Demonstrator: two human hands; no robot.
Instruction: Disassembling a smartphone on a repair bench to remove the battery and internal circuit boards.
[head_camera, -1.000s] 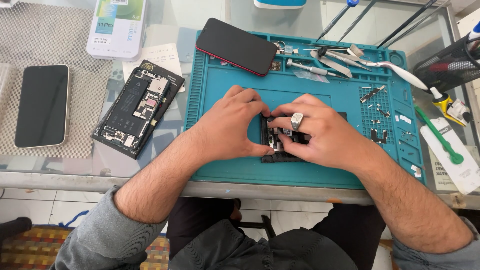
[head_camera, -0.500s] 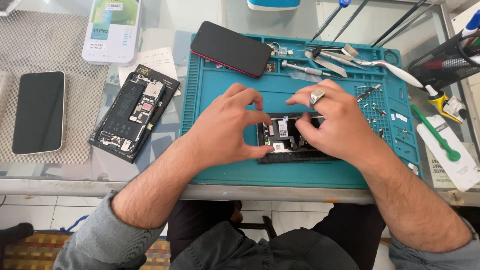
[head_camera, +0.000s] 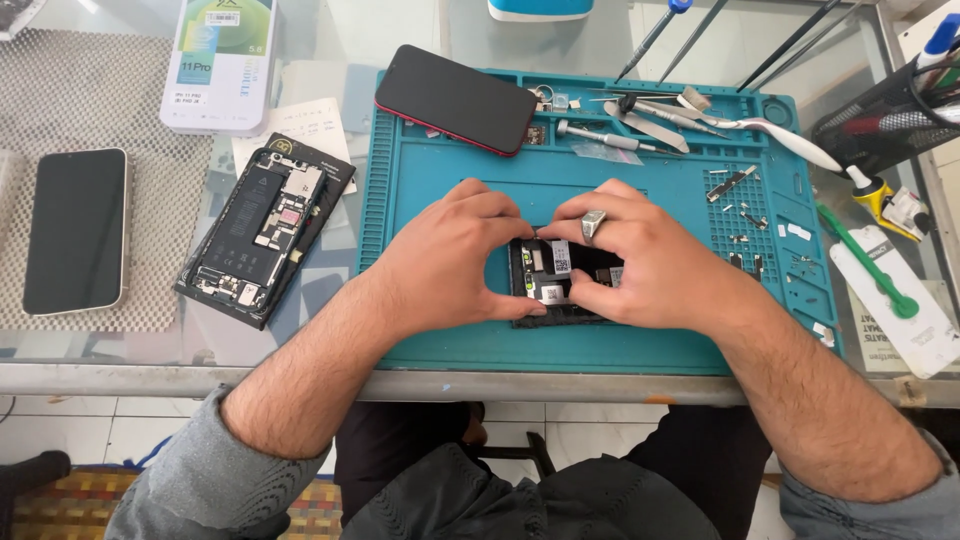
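**Ana:** Both hands have shifted a little over the last second: earlier the right hand (head_camera: 650, 265) lay across the opened phone (head_camera: 550, 285) with its fingers folded over the middle, and now those fingers have lifted toward the phone's far edge, so more of the dark inside with its small white labels shows.

**Ben:** And the left one?

**Ana:** The left hand (head_camera: 450, 265) has stayed on the phone's left side. Its thumb now runs along the near edge, with the fingers curled over the top left corner. The fingertips of the two hands nearly meet above the phone's far edge, so together they frame it.

**Ben:** Clamped on it?

**Ana:** Both press against its edges and pin it to the teal work mat (head_camera: 600, 190). Neither hand holds a tool. Whether the fingertips pinch some small part at the far edge, I cannot tell; they hide that spot.

**Ben:** What does the shift mean?

**Ana:** In my judgement, the work has moved from the phone's middle to its upper edge, done by fingers alone.

**Ben:** What lies around it?

**Ana:** Beyond the opened phone, a red-edged phone (head_camera: 457, 98) lies face up at the mat's far left corner. Metal pry tools (head_camera: 640, 115) lie further right. Left of the opened phone, off the mat, sits another open phone body (head_camera: 262, 228), and past that a white-edged phone (head_camera: 76, 230).
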